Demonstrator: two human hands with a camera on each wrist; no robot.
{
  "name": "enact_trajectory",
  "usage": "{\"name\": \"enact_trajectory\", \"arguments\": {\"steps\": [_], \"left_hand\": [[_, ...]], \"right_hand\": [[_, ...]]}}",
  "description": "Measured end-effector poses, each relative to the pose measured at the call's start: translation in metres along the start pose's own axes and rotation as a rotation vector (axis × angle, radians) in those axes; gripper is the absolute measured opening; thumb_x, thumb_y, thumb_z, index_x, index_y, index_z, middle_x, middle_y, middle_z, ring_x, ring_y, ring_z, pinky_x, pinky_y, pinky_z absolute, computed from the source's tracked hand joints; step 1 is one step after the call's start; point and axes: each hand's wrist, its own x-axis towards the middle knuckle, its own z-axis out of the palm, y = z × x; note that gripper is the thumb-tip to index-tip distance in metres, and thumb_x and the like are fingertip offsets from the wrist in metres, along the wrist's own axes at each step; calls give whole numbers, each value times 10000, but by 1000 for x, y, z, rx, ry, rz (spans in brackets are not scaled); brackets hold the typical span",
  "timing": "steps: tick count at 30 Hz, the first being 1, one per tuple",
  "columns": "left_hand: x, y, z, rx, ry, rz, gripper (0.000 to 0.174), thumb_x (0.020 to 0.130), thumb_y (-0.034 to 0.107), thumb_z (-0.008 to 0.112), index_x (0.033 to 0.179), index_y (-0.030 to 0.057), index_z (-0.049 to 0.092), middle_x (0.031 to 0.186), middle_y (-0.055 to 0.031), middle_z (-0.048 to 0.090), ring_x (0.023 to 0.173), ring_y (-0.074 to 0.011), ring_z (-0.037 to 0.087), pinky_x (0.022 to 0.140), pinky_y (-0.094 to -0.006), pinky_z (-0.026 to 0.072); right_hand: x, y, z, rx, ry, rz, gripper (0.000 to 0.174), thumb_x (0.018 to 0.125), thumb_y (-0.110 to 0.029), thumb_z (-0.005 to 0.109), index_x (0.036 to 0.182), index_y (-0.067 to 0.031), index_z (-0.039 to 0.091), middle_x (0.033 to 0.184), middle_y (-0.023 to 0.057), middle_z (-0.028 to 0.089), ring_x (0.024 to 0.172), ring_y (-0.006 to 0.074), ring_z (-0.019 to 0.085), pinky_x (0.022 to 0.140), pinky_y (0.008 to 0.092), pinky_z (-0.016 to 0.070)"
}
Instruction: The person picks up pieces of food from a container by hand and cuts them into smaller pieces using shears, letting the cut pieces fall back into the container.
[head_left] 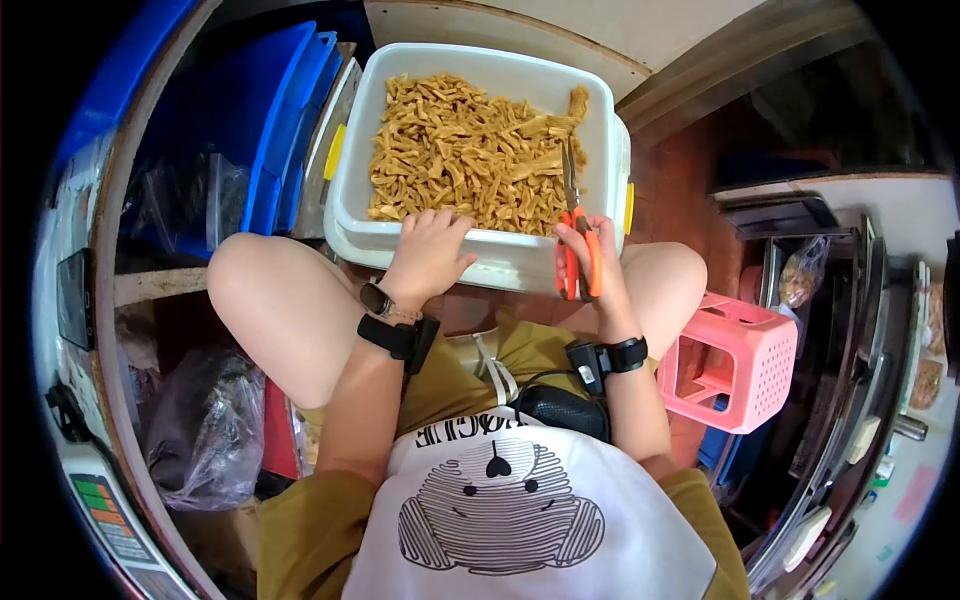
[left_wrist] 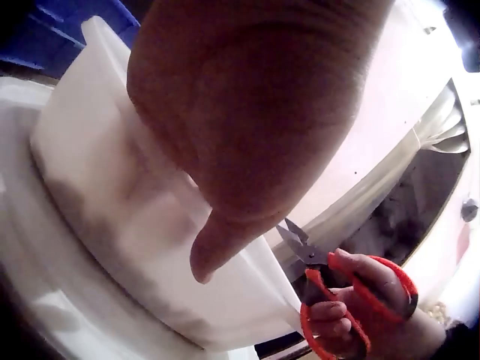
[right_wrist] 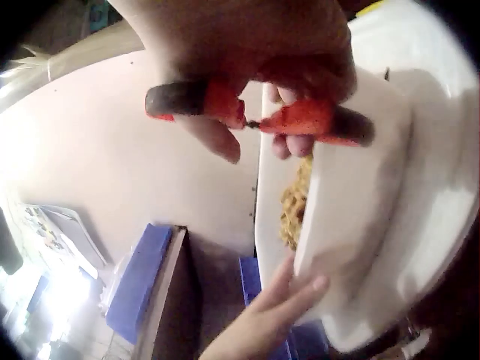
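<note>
A white tub point(head_left: 350, 150) stands before the person's knees, with many light-brown strips of food point(head_left: 470, 140) spread inside. My left hand point(head_left: 430, 255) rests on its near rim, the fingers reaching over the edge and the thumb out to the side; in the left wrist view the palm hides those fingers. Orange-and-black scissors point(head_left: 574, 225) are in my right hand point(head_left: 605, 270), with thumb and fingers through the handles. Their blades point away over the tub's right part and stand slightly apart. A larger strip point(head_left: 578, 104) lies by the right wall, beyond the blade tips.
Blue bins point(head_left: 285, 130) stand at the left. A pink plastic stool point(head_left: 765, 375) is on the floor at the right, beside a dark rack point(head_left: 850, 330). A clear plastic bag point(head_left: 210, 430) lies at lower left. Yellow clips point(head_left: 335, 152) flank the tub.
</note>
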Motion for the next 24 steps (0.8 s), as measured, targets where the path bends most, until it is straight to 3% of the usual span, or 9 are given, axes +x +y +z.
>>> {"name": "enact_trajectory", "arguments": {"steps": [1,3,6,10,12,15,17,20,24], "left_hand": [[0,1,-3,0,-44,-10,436,806,251,680,1201,106,567,1091,-115,571,1088,-309,498,938,-416,344],[-1,1,-2,-14,-88,-27,436,816,250,660,1216,108,561,1109,-124,569,1100,-320,493,951,-422,341],[-1,2,0,-7,-64,-23,420,813,231,663,1205,113,568,1095,-121,570,1092,-317,494,943,-422,342],[0,4,0,13,-65,-43,404,804,216,672,1184,116,575,1079,-119,567,1081,-315,492,929,-421,342],[-1,3,0,11,-64,-39,402,803,216,674,1178,115,575,1076,-120,566,1077,-315,492,926,-420,343],[-1,2,0,-1,-40,-23,394,803,219,675,1170,111,578,1070,-119,564,1071,-316,492,925,-419,343],[-1,3,0,-7,-38,-36,390,804,217,674,1167,111,580,1069,-118,565,1069,-316,494,925,-417,344],[-1,4,-1,-1,-39,-42,385,805,216,673,1163,109,581,1063,-118,567,1064,-315,496,921,-417,346],[-1,6,-1,-2,-38,-39,387,805,216,675,1164,106,580,1059,-121,568,1064,-314,498,916,-418,348]], "right_hand": [[-3,-12,-6,-14,-4,2,538,817,-283,758,1039,-98,304,642,67,550,483,139,525,398,269,419],[-11,-37,-24,-469,37,43,601,776,-313,797,1062,-73,327,672,70,557,540,128,536,450,258,431],[-14,-49,-43,-639,111,-34,654,737,-338,829,1058,-46,340,679,63,551,579,119,530,495,251,430],[-1,-62,-47,-596,57,61,677,729,-326,841,1067,-21,341,716,77,554,627,113,531,533,247,436],[8,-66,-48,-694,64,55,713,719,-392,833,1072,-7,348,727,94,561,635,129,533,553,265,454],[15,-72,-46,-887,25,108,791,692,-493,810,1081,34,367,766,146,611,663,206,593,602,309,493],[9,-83,-37,-1134,18,51,903,663,-579,775,1105,99,374,840,228,653,759,321,665,681,352,522],[7,-92,-24,-1219,12,159,973,667,-607,746,1132,156,361,911,285,659,864,377,679,736,376,529],[15,-84,-17,-1268,55,189,892,677,-591,758,1105,92,376,884,255,646,830,327,669,698,352,517]]}}
